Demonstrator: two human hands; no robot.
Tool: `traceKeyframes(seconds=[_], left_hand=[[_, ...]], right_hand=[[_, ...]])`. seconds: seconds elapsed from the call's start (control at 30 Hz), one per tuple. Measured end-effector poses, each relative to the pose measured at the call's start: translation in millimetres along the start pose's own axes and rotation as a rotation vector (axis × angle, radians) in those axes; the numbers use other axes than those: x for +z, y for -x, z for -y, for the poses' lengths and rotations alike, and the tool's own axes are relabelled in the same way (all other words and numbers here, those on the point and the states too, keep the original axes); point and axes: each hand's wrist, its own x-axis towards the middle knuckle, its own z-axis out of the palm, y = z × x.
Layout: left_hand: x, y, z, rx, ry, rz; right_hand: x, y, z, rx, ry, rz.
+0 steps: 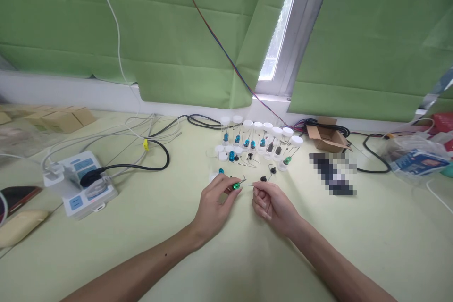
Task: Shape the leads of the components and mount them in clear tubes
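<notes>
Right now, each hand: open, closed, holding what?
Left hand: closed, pinching a green piece.
Right hand: closed, pinching a thin rod.

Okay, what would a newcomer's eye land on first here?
Probably the left hand, pinching a green piece near the picture's middle, and the right hand, holding a thin rod beside it. Beyond them stand clear vials with white caps. Green blinds fill most of the upper picture.

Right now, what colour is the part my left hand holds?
The part is green, clearest in the head view.
</notes>
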Motion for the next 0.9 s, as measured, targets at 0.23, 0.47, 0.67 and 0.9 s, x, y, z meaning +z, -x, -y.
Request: traceKeyframes(seconds=[0.23,0.47,0.67,0.9], left_hand=[[-1.0,0.3,-1.0,-0.008,-0.007,0.032],[0.0,-0.1,0.4,0.011,0.001,0.045],[0.9,-0.9,1.2,0.007,0.031,0.036],[2.3,-1.2,1.9,-0.022,0.094,0.018]], right_hand=[[-3.8,-2.6,0.8,-0.097,-0.003,-0.002],[-3.2,-2.1,1.2,-0.144,-0.019,-0.071],[-4.8,-4.7,-0.5,-0.185,-0.119,0.019],[-2.3,-3.6,-4.6,-0.227,-0.182,0.045]])
